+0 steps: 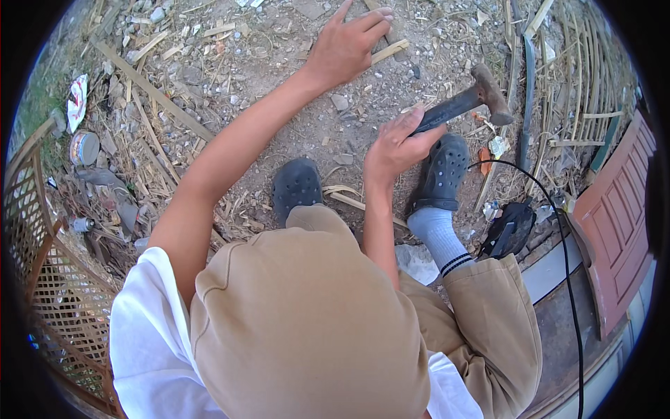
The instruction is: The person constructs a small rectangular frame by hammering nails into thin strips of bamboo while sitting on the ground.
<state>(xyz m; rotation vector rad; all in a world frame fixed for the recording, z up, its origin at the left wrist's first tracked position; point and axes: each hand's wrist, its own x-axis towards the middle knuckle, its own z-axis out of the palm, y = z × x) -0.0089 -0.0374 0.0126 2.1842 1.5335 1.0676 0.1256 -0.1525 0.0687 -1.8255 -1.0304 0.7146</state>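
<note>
My right hand (pixel 396 145) grips the dark handle of a hammer (pixel 469 100), whose rusty brown head points to the upper right above my right foot. My left hand (pixel 347 43) is stretched far forward over the dirt ground, fingers spread and resting on or just above a thin bamboo strip (pixel 391 49). Both my feet wear dark perforated clogs (pixel 296 185), and the right one (pixel 442 172) sits just under the hammer hand. My tan trousers fill the lower middle of the view.
Split bamboo strips (pixel 155 91) and straw litter the ground. A woven bamboo lattice panel (pixel 49 279) stands at lower left, another frame (pixel 590 105) at upper right. A long dark blade (pixel 527 112), a black cable (pixel 558 230), a black tool (pixel 509 227), a red door panel (pixel 618 209) lie right.
</note>
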